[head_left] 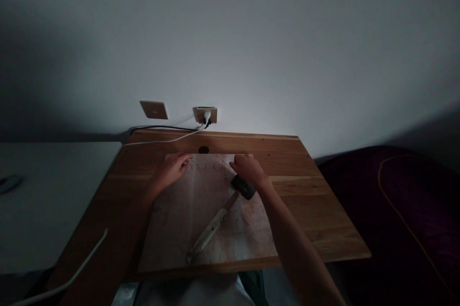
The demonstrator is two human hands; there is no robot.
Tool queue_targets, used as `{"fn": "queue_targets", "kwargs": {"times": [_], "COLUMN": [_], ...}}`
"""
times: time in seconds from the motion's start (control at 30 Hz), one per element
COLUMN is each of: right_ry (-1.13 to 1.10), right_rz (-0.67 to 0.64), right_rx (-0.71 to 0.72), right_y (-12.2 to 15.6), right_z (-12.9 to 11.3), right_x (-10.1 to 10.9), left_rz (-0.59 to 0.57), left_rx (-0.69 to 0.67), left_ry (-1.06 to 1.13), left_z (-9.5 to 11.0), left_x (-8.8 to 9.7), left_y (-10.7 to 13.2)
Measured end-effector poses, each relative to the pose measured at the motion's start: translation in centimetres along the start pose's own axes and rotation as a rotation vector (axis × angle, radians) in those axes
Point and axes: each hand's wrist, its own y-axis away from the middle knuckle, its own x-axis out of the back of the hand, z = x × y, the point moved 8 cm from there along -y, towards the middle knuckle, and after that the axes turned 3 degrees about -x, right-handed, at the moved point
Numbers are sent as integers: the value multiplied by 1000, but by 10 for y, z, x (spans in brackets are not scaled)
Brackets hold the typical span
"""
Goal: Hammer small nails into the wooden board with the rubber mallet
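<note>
A pale board (pixel 201 220) lies on the wooden desk (pixel 309 200). A row of small nails (pixel 206 166) stands near the board's far edge. My left hand (pixel 172 168) rests at the left end of that row, fingers curled toward the nails. My right hand (pixel 247 169) hovers over the right end of the row, fingers bent down, just beyond the dark head of a hammer (pixel 243 186). The hammer lies flat on the board, its light handle (pixel 210 232) pointing toward me. Neither hand grips the hammer; what the fingertips pinch is too small to see.
Two wall plates sit behind the desk, one blank (pixel 154 109), one socket with a white plug (pixel 206 115). Black and white cables (pixel 161 134) run along the desk's back edge. A white cable (pixel 79 267) crosses the near left. A white surface (pixel 46 196) lies left, dark fabric (pixel 395 210) right.
</note>
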Motion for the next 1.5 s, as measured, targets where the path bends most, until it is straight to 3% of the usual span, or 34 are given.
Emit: {"fn": "queue_targets", "kwargs": {"times": [0.17,0.33,0.53,0.67,0.83,1.0,1.27,1.4,1.5], "right_ry": [97,129,129,104,40,-29,88,109,99], "right_rz": [-29,-46,-38,-28,-12,-97,-62,-74,-71], "right_rx": [-22,-22,-27,-17,30,162,49,54,72], "right_y": [-5,-7,-4,-2,3,10,-1,-7,-7], "right_z": [-10,-15,-18,-22,-26,-35,-49,-53,-54], "right_x": [-4,-5,-1,3,10,6,-5,-14,-15], "left_rz": [5,-70,-5,-36,-65,-85,0,-49,-23], "left_rx": [-4,-54,-26,-19,-34,-53,-47,-80,-72], "left_ry": [61,141,41,16,-48,-147,-117,-31,-29], "left_z": [13,33,20,14,17,18,36,39,34], "left_x": [5,-2,-4,-12,-18,-20,-8,-13,-16], "left_y": [-1,7,6,3,1,-3,-7,0,0]}}
